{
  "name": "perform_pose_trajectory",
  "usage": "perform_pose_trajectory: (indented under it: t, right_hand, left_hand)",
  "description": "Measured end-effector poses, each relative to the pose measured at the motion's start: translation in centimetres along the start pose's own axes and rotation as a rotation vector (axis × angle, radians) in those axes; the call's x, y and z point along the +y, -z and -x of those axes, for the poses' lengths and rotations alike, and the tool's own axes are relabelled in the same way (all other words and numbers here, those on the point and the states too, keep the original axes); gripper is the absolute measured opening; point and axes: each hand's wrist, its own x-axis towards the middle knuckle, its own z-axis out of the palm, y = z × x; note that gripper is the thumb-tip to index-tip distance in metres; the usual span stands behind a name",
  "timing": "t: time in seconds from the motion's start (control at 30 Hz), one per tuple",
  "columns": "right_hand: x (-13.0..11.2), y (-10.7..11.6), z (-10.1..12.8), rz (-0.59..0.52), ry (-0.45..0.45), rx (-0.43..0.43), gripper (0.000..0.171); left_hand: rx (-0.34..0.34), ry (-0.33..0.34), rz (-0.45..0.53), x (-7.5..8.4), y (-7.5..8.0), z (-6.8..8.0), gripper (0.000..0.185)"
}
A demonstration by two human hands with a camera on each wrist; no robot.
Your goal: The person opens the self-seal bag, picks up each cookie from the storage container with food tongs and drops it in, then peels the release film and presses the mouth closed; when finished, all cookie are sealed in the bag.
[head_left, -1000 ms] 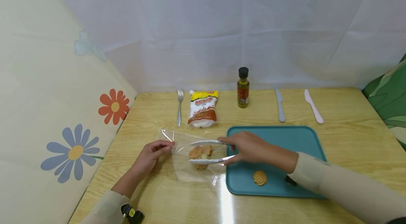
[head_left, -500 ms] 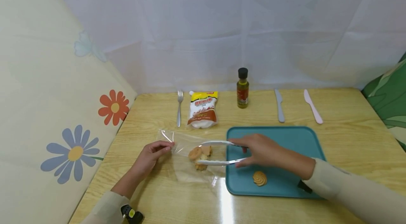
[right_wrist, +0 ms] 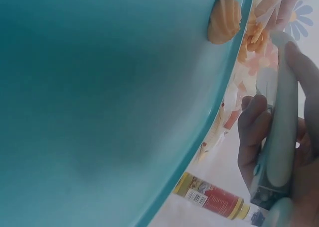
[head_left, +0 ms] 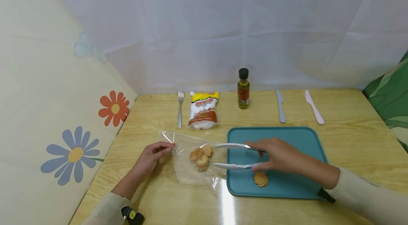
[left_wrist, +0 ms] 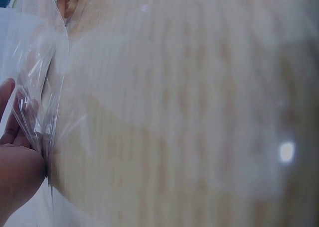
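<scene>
A clear plastic bag [head_left: 186, 175] lies flat on the wooden table, with several cookies [head_left: 196, 154] bunched inside. My left hand [head_left: 153, 156] pinches the bag's left edge, and in the left wrist view the film [left_wrist: 37, 67] is crumpled at the fingers. My right hand [head_left: 278, 154] grips a pair of white-tipped tongs [head_left: 234, 166] over the teal tray [head_left: 287, 134]. The tongs' arms are spread with nothing between them, their tips at the bag's right end. One swirled cookie [head_left: 261, 179] sits on the tray below the tongs; the right wrist view shows it near the rim.
Along the back lie a fork [head_left: 180, 110], a white and yellow pouch [head_left: 203, 111], a grey knife [head_left: 281, 106] and a pink knife [head_left: 314, 107]. A dark-capped bottle [head_left: 243, 92] stands upright among them. Fabric walls [head_left: 191, 41] border the table behind and at left.
My right hand has drawn the spread tongs rightward, away from the cookies in the bag and over the tray. The left hand and the bag have stayed in place.
</scene>
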Motion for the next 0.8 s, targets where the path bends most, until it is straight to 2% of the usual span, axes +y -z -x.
perform_pose_trajectory:
  t: [0.43,0.63,0.8]
  right_hand:
    - [1.5,0.8,3.4,-0.012,-0.017,0.003,0.077]
    - [2.5,1.2,4.9,-0.051,-0.001,0.002,0.078]
    - [3.3,1.5,6.2,-0.089,-0.018,-0.030,0.078]
  left_hand:
    - [0.006,-0.002,0.005,0.0,0.0,0.0,0.032]
    - [0.002,0.005,-0.002,0.1,0.0,0.0,0.032]
    - [0.001,0.011,-0.011,0.1,0.1,0.0,0.032]
